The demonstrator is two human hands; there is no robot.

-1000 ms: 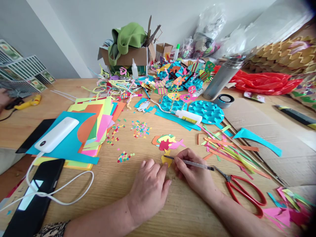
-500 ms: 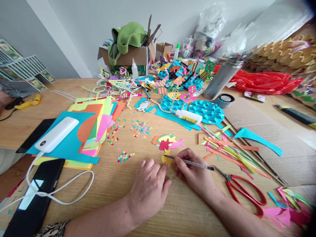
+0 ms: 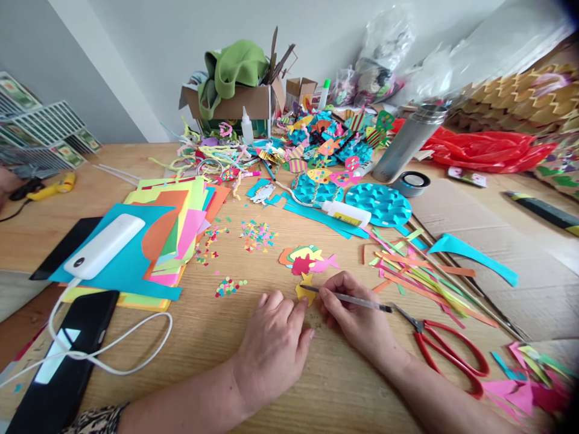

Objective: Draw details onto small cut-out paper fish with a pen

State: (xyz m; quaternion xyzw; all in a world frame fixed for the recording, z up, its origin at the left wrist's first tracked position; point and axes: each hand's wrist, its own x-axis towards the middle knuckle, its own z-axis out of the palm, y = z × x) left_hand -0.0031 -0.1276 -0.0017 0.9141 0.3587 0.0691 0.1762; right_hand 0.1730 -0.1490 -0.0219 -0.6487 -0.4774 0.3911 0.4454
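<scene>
My right hand (image 3: 346, 307) pinches a slim grey pen (image 3: 359, 300), its dark tip resting on a small yellow paper fish (image 3: 305, 292). My left hand (image 3: 275, 331) lies palm down on the table, fingers loosely bent, with the index fingertip pressing the lower edge of that fish. Just beyond lies a small pile of cut paper fish (image 3: 302, 264) in red, pink, orange, green and yellow. Red-handled scissors (image 3: 446, 349) lie to the right of my right forearm. Little heaps of paper confetti (image 3: 257, 234) and round dots (image 3: 228, 287) are to the left.
Coloured paper sheets (image 3: 181, 205) under a white power bank (image 3: 105, 244), and a black phone (image 3: 67, 355), are at left. Paper strips (image 3: 420, 274) lie at right. A glue bottle (image 3: 346, 213), steel flask (image 3: 409, 143) and cardboard box (image 3: 239, 108) stand or lie farther back.
The pen tip has shifted very slightly on the yellow fish. Both hands otherwise keep their places.
</scene>
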